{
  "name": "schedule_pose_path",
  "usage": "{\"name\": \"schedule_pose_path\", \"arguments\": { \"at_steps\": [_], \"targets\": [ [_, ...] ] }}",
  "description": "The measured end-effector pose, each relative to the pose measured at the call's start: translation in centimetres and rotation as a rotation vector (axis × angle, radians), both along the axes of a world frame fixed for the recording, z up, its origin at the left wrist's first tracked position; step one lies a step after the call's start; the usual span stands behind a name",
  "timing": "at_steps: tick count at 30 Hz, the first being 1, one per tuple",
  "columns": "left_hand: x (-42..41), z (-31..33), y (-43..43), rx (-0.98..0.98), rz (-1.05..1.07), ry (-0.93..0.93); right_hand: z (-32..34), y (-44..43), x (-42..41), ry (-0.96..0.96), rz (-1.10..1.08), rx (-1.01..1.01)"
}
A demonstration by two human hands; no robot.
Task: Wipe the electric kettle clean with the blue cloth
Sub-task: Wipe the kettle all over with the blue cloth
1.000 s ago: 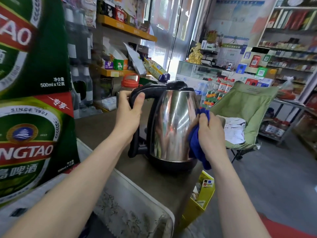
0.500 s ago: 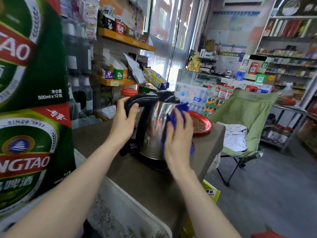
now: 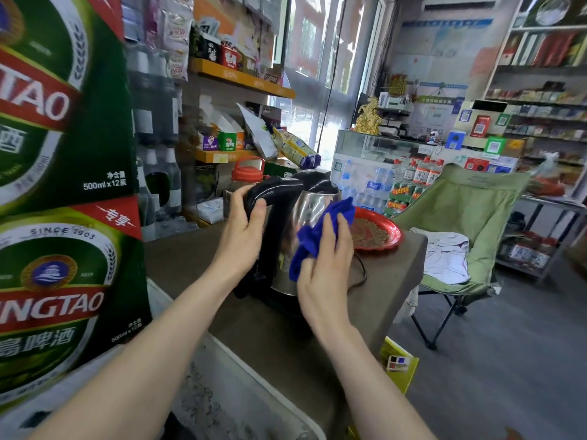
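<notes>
A stainless steel electric kettle (image 3: 309, 206) with a black lid, handle and base stands on the brown counter (image 3: 193, 258). My left hand (image 3: 243, 230) grips the black handle at its top. My right hand (image 3: 324, 268) presses a crumpled blue cloth (image 3: 320, 231) flat against the near side of the kettle's steel body, hiding much of that side. A black cord trails from the base to the right.
A red plate (image 3: 387, 231) of brown bits sits right behind the kettle. Green beer cartons (image 3: 60, 192) are stacked at the left. A green folding chair (image 3: 467, 223) stands on the right, beyond the counter's edge. A yellow box (image 3: 401, 373) sits below the counter.
My right hand has carried the blue cloth from the kettle's right side round to its near front face. The left hand has kept its hold on the handle. The camera has drawn back.
</notes>
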State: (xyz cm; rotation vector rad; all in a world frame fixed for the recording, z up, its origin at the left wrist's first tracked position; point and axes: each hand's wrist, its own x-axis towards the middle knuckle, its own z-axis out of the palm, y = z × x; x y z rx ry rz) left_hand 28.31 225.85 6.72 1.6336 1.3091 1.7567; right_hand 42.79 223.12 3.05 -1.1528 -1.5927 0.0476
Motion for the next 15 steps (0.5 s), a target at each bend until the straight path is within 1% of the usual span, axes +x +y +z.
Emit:
{"name": "schedule_pose_path", "arguments": {
  "at_steps": [2, 4, 5, 7, 8, 10, 11, 12, 14, 15],
  "targets": [
    [0.7, 0.0, -0.8, -0.012, -0.056, -0.005, 0.2, -0.9, 0.2, -0.051, 0.056, 0.020],
    [1.5, -0.1, -1.7, -0.007, -0.147, -0.004, 1.4, -1.6, 0.8, -0.009, 0.133, 0.066],
    [1.8, -0.2, -2.2, 0.002, -0.160, 0.024, 2.3, -1.9, 1.0, 0.033, 0.155, 0.114],
    [2.4, -0.2, -3.4, 0.046, -0.080, 0.136, 4.4, -2.4, 1.0, 0.136, 0.180, 0.191],
    [2.6, -0.1, -4.1, 0.102, -0.004, 0.212, 5.2, -2.5, 1.0, 0.177, 0.207, 0.186],
    [2.7, 0.6, -5.3, 0.231, 0.116, 0.353, 6.5, -2.5, 0.6, 0.268, 0.338, 0.057],
    [2.6, 1.0, -5.6, 0.262, 0.129, 0.387, 6.9, -2.5, 0.5, 0.339, 0.445, -0.041],
    [2.5, 1.4, -5.8, 0.265, 0.116, 0.402, 7.4, -2.7, 0.3, 0.460, 0.585, -0.141],
    [1.9, 2.1, -6.0, 0.248, 0.059, 0.414, 8.3, -3.1, 0.5, 0.787, 0.924, -0.306],
    [1.6, 2.2, -6.1, 0.257, 0.043, 0.421, 8.8, -3.2, 0.8, 0.856, 1.015, -0.338]
  ]
}}
